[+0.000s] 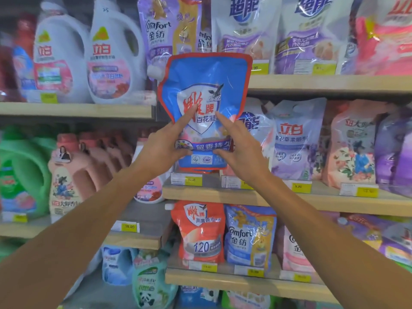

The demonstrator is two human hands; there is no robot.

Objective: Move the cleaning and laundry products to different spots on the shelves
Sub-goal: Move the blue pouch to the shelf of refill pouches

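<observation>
Wooden shelves (75,110) form the background. Left grip (160,150) and right grip (240,150) each grasp the upright blue pouch (207,85): red border, shield logo, white corner spout (154,71).

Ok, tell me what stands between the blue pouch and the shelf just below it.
Nothing visible. The left hand and right hand hold the blue pouch just above the shelf; the spot behind it is hidden.

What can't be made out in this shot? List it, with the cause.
Head view only.
- Shelf space behind the blue pouch: hidden by it.
- Rear fingers of left hand and right hand: behind the pouch.
- Yellow price tag, upper left: blurred.
- White pouch, top: cut by upper edge.
</observation>
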